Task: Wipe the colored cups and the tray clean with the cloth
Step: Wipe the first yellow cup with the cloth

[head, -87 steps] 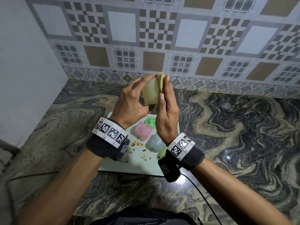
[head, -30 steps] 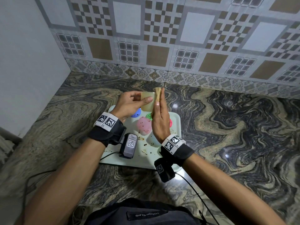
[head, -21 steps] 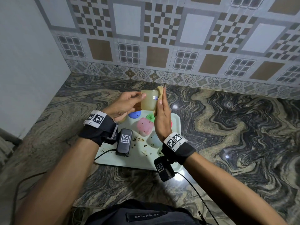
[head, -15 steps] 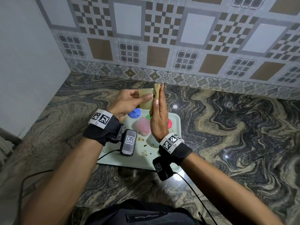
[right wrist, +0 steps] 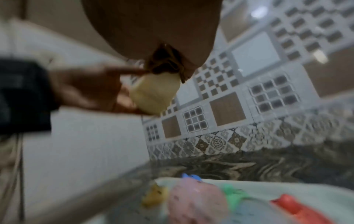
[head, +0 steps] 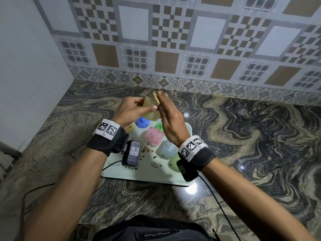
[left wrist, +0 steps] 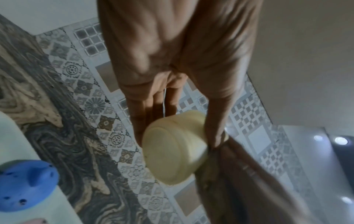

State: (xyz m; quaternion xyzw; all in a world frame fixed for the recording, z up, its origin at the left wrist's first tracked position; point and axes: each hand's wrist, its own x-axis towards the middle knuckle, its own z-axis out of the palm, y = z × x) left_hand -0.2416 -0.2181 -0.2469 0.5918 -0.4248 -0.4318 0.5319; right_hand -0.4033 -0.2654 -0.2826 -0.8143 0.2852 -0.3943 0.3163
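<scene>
My left hand [head: 144, 105] grips a pale yellow cup [head: 150, 111] above the far end of the pale green tray [head: 147, 173]. The right hand [head: 163, 105] lies with straight fingers against the cup and presses a tan cloth [head: 155, 95] onto it. In the left wrist view the yellow cup [left wrist: 176, 145] shows its base, pinched between thumb and fingers. The right wrist view shows the cloth [right wrist: 164, 62] bunched under my palm against the cup [right wrist: 155, 94]. A speckled pink cup [head: 153, 137], a pale blue cup [head: 167, 149] and a blue lid [head: 142, 123] sit on the tray.
Dark crumbs [head: 147, 151] dot the tray's middle. A green piece [right wrist: 233, 195], an orange-red piece [right wrist: 298, 207] and a yellow one [right wrist: 155, 195] also lie on the tray. The marbled counter [head: 251, 145] meets a tiled wall behind and a plain wall at left.
The yellow cup has been turned in my left hand while the right hand rubbed the cloth along it. Both hands stayed above the tray's far end.
</scene>
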